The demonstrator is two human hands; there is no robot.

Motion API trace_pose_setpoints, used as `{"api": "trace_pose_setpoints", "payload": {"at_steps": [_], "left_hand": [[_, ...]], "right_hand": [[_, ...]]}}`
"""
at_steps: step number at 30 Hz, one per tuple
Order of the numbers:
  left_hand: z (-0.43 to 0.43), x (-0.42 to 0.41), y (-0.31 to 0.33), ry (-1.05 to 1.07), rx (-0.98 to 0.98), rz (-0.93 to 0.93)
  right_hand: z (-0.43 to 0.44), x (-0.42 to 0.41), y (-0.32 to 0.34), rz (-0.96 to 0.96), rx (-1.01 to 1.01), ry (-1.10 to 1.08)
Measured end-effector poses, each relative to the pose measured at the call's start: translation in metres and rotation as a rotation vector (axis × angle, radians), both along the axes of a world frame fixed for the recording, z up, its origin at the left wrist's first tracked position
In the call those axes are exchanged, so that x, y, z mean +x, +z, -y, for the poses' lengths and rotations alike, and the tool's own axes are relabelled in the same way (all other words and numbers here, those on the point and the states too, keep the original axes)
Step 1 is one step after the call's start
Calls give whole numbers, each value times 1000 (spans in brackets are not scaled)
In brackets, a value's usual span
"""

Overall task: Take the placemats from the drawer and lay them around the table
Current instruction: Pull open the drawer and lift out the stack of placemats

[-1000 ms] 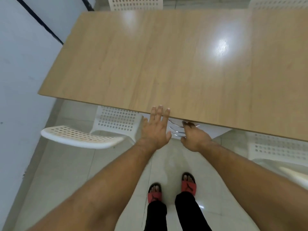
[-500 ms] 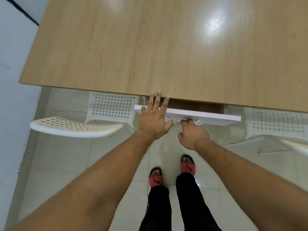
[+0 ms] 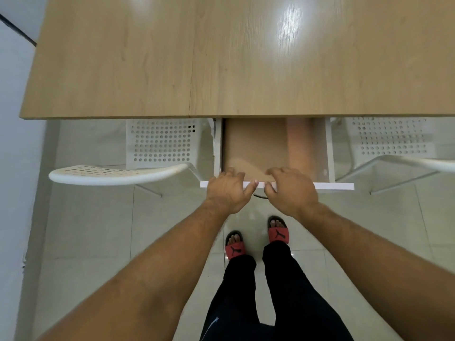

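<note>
The white drawer (image 3: 333,185) stands pulled out from under the wooden table (image 3: 172,70). Tan placemats (image 3: 253,143) lie flat inside it, with a paler pinkish strip (image 3: 300,141) along their right side. My left hand (image 3: 227,190) and my right hand (image 3: 291,191) reach over the drawer front side by side. Their fingers curl down onto the near edge of the placemats, which bulges up between them. Both thumbs sit at the drawer's front panel. The fingertips are hidden from view.
White perforated chairs stand to the left (image 3: 118,172) and right (image 3: 394,143) of the drawer, tucked near the table edge. A pale wall (image 3: 12,143) runs along the left. My feet in red sandals (image 3: 256,239) stand on the tiled floor below the drawer.
The drawer has slid far out, exposing the placemats. My right hand left the handle, my left hand left the table edge, and both now curl into the drawer.
</note>
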State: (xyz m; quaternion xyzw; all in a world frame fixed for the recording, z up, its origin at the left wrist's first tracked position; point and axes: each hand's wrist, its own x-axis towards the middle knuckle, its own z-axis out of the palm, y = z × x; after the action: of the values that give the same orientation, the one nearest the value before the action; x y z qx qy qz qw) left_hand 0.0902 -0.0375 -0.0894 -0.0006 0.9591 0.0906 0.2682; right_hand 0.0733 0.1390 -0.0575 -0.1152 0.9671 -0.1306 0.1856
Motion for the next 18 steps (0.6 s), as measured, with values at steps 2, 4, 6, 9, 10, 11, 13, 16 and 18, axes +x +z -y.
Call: {"api": "trace_pose_setpoints", "payload": {"at_steps": [2,4,6,9,10,11,13,16,18], "left_hand": [[-2,5,4,54,24,29],[-7,5,8,151,47,87],[-14,3,14,212,19,158],[-22,3,20,221,-34,188],[-25,3,21,224,-41,191],[-27,4,21,231,-45,194],[-30,1,21,268,-42,170],[-30,-4,19,361,42,97],[-33,-9,14,417,117,87]], "right_hand": [[-2,4,-2,153,158,101],[-4,5,-3,234,165,118],[-6,4,-2,324,128,89],[-11,2,-4,457,124,76],[-13,2,-7,502,122,70],[-15,2,-9,540,116,63],[-19,2,-15,581,94,31],[-26,-4,-21,512,-11,-138],[-33,-12,-29,442,-104,-277]]}}
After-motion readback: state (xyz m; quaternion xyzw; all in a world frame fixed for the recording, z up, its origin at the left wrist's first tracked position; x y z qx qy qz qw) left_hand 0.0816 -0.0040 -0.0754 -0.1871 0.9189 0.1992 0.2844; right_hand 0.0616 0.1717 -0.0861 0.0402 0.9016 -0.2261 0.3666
